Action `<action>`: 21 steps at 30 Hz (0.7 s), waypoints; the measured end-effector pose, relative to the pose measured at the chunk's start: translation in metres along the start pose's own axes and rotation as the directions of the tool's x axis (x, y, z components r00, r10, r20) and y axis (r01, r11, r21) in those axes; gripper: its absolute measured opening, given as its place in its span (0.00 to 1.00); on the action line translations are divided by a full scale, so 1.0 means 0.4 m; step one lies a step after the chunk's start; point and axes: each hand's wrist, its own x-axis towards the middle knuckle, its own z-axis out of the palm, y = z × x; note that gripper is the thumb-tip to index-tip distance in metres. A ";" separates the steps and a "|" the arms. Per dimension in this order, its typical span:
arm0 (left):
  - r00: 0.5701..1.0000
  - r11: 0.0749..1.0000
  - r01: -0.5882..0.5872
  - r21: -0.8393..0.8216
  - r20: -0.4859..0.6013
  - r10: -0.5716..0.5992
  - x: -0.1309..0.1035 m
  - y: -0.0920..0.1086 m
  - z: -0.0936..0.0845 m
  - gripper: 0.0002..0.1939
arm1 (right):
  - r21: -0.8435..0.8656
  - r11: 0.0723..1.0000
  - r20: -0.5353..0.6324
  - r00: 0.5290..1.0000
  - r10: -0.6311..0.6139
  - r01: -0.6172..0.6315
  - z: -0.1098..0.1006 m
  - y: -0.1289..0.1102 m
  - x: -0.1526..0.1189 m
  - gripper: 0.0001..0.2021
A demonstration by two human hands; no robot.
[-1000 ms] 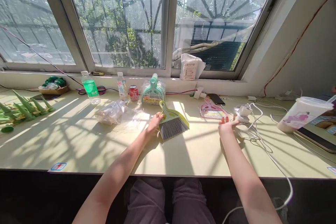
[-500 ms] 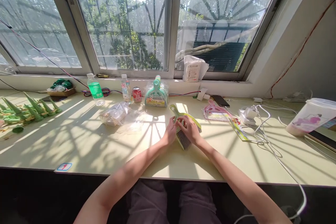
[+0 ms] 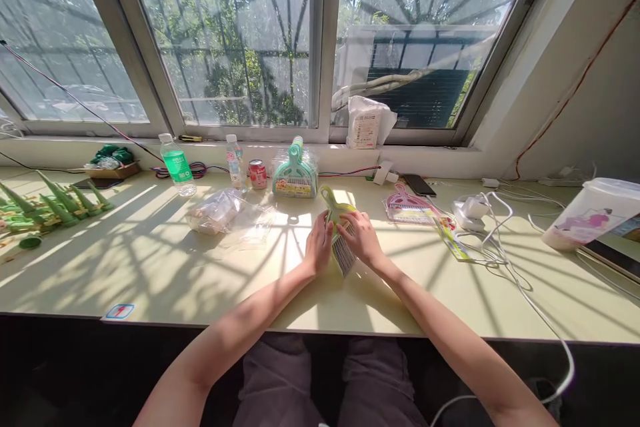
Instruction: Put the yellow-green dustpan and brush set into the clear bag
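While you hold the yellow-green mini broom set (image 3: 339,230) at the middle of the table (image 3: 150,280), your left hand (image 3: 319,243) is curled round its left edge and your right hand (image 3: 361,238) grips its right side, fingers over the top, with the grey bristles showing between them. Pull the two parts unevenly and, in my judgement, the brush could spring loose and skid toward the loose white cables (image 3: 500,247) on your right. Just behind stands a teal mini broom set (image 3: 295,177), sealed in its clear packet; a pink broom set (image 3: 407,208) lies flat to its right. A crumpled clear plastic bag (image 3: 225,217) lies to your left, its contents unclear. A green-labelled water bottle (image 3: 176,165) and red can (image 3: 257,174) stand near the sill.
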 end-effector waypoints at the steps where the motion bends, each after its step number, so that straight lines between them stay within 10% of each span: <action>1: 1.000 1.000 -0.016 0.001 0.009 0.016 0.001 0.001 0.000 0.24 | 0.014 1.000 -0.013 1.000 0.022 -0.021 0.004 -0.004 -0.001 0.13; 21: 0.983 0.988 -0.096 0.120 0.166 0.076 0.067 -0.031 0.001 0.22 | 0.170 0.951 -0.095 0.956 0.278 -0.260 -0.022 -0.016 0.015 0.18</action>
